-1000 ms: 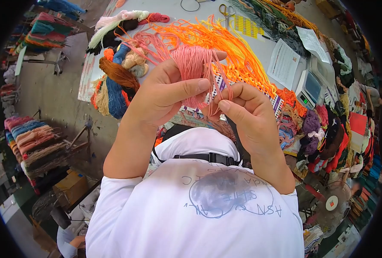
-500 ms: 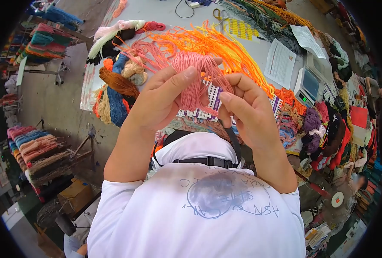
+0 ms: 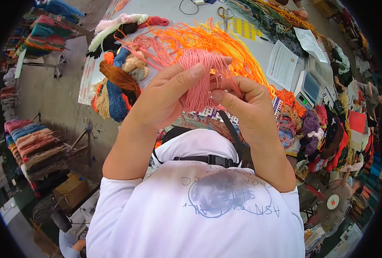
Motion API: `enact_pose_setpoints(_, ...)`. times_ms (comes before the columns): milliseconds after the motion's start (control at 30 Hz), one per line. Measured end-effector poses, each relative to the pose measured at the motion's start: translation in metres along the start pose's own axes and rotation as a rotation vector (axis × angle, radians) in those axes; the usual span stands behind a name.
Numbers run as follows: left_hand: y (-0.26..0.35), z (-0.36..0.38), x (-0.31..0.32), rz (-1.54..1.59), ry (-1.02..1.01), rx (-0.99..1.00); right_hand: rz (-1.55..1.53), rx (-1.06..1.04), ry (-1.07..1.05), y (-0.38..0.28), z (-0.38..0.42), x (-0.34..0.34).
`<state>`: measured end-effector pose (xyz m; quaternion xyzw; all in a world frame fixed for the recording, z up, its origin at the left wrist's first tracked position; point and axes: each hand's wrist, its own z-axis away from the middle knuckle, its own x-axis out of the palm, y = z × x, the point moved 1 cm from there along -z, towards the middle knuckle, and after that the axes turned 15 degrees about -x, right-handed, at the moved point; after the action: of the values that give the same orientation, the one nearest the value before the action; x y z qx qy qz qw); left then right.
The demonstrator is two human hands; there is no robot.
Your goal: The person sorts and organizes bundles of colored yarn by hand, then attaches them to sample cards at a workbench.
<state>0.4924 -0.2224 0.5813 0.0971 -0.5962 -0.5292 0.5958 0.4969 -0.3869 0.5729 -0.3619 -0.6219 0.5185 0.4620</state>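
A looped hank of pink yarn hangs over the fingers of my left hand, with the thumb laid along its near side. My right hand is at the hank's right edge, thumb and forefinger pinched together on some of its strands. Loose pink strands trail behind toward the left. Beyond my hands, a spread of orange and yellow yarn lies on the white table. Cards with rows of dark dots show partly beneath the hank.
Scissors lie at the table's far side beside a yellow label sheet. Printed paper and a digital scale are to the right. Brown, blue and beige hanks sit left. A fan stands at lower right.
My right hand has shifted left, and its thumb and forefinger have closed in on the strands at the hank's edge. The left hand and hank have moved slightly to the right.
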Motion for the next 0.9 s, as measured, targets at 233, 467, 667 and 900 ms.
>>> enact_pose_setpoints(233, 0.001, -0.001, -0.010, 0.008, -0.020, -0.047, -0.033, 0.048, 0.007, -0.002, -0.001, 0.003)
enact_pose_setpoints(467, 0.002, -0.005, -0.010, 0.072, 0.005, -0.080, 0.154, 0.005, 0.029, -0.003, -0.006, 0.005)
enact_pose_setpoints(667, 0.004, -0.008, -0.012, 0.081, 0.002, -0.073, 0.102, -0.033, 0.054, 0.006, -0.010, 0.001)
enact_pose_setpoints(900, 0.002, -0.017, -0.018, 0.037, 0.044, -0.028, -0.006, -0.040, 0.046, 0.015, -0.013, -0.002)
